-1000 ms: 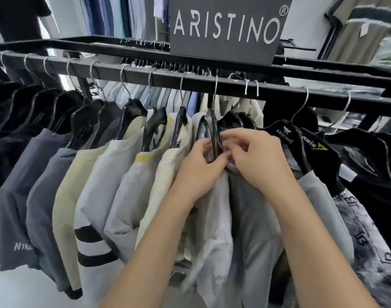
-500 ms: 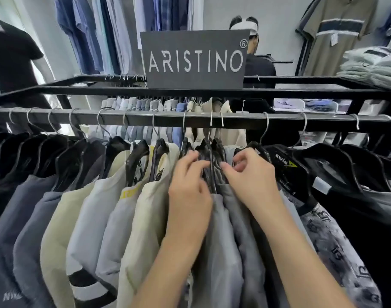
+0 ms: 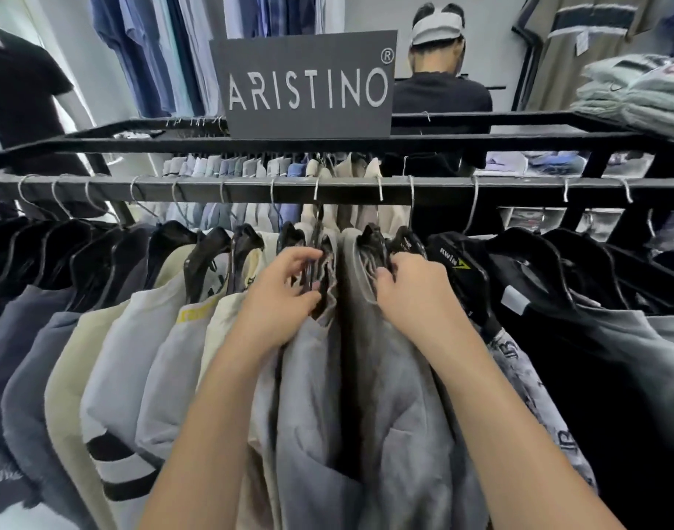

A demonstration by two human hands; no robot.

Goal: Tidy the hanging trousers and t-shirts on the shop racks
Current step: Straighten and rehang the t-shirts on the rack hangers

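A black rail (image 3: 519, 191) carries a row of t-shirts on black hangers, running from dark grey on the left through cream and pale grey to black on the right. My left hand (image 3: 285, 296) grips the collar and hanger of a grey t-shirt (image 3: 312, 376) in the middle. My right hand (image 3: 416, 292) holds the collar of the neighbouring grey t-shirt (image 3: 400, 395) at its hanger (image 3: 373, 239). A dark gap shows between the two shirts. My fingertips are partly hidden in the fabric.
A dark ARISTINO sign (image 3: 308, 84) stands on the rack's upper frame. A person in a black top (image 3: 440, 97) stands behind the rack. Folded garments (image 3: 641, 89) lie stacked at the upper right. Blue shirts (image 3: 167, 51) hang on the back wall.
My hands have drawn apart, opening a gap between the two grey shirts. The camera has tilted up, showing more of the sign and the person behind.
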